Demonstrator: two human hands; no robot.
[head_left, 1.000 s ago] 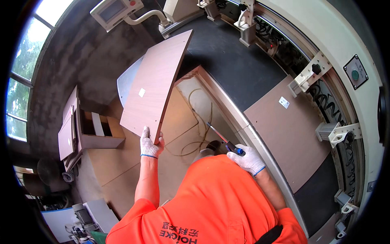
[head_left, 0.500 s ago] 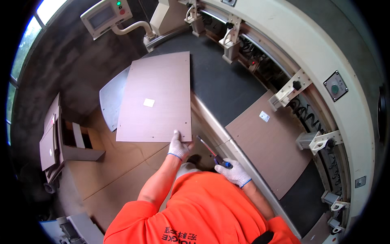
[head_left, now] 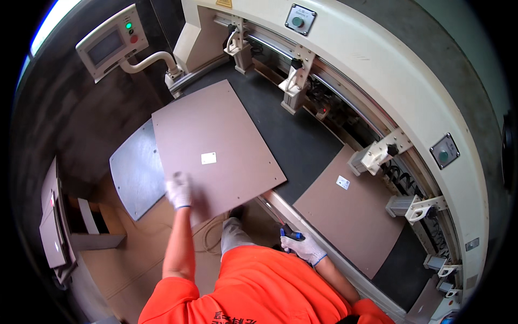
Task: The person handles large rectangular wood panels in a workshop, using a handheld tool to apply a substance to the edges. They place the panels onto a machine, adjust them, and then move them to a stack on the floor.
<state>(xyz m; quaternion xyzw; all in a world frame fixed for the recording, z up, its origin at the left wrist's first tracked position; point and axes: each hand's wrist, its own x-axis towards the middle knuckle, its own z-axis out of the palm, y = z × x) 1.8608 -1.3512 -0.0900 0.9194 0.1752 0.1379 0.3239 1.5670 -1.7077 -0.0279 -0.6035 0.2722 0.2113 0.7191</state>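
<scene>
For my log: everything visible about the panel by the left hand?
The panel is a flat, pinkish-brown, wood-like board with a white label near its middle and small dark holes near its edges. It lies askew, partly over the black machine surface; its left edge appears to overlap the grey plate. The blurred left hand is at that edge, contact unclear.

From my remote seat, I have the left forearm (head_left: 179, 243) extended up and forward, the gloved left hand (head_left: 179, 191) at its end blurred, its exact pose unreadable. My right forearm (head_left: 335, 276) slants inward, the gloved right hand (head_left: 306, 247) lower, curled into a firm grip.
</scene>
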